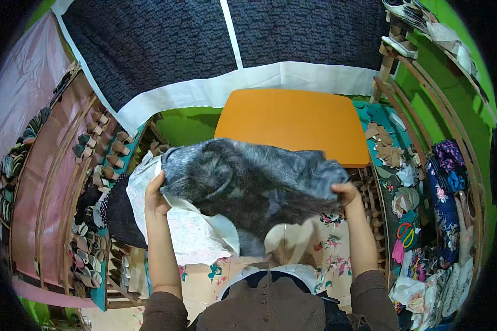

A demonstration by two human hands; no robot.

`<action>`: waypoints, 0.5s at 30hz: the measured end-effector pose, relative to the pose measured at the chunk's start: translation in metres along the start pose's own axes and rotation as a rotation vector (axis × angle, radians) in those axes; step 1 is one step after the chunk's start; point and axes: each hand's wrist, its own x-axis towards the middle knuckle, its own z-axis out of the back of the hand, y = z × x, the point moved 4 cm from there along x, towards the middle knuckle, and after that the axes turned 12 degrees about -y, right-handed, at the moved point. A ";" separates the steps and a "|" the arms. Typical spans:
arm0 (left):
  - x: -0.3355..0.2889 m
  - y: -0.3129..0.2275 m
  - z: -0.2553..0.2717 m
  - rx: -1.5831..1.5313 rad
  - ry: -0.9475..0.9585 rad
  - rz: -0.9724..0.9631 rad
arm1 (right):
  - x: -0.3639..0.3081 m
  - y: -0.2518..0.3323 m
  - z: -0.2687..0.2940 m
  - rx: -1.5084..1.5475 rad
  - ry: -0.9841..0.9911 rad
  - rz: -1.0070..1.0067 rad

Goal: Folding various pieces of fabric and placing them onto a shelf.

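A dark grey, mottled piece of fabric [254,182] is stretched out in the air between my two hands, its lower part sagging in folds. My left hand [158,196] pinches its left edge, thumb on top. At the opposite end my right hand [346,194] grips the right edge, which looks slightly blurred. Below and to the left is a white cloth with a faint floral print [190,234], partly covered by the grey fabric. Beside that lies a black cloth [121,212] with a dotted part.
An orange table [292,118] stands just beyond the fabric. Left, racks hold several shoes [97,265]. On the right, a teal-covered shelf carries scraps, scissors with red and yellow handles [405,235] and folded floral cloth [446,204]. Dark curtains [309,33] hang behind.
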 end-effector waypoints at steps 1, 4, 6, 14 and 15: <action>0.003 0.000 0.000 -0.005 0.003 -0.001 | -0.002 0.025 0.011 0.024 0.114 -0.092; 0.017 0.016 0.005 0.082 0.004 0.148 | -0.003 0.079 0.017 0.386 -0.094 0.125; 0.029 0.034 0.014 0.213 -0.027 0.222 | 0.002 0.099 0.022 0.452 -0.048 0.117; 0.073 0.089 0.050 0.197 -0.234 0.252 | -0.014 0.124 0.032 0.353 -0.112 0.031; 0.072 0.088 0.044 0.208 -0.242 0.224 | -0.018 0.112 0.032 0.199 -0.206 -0.073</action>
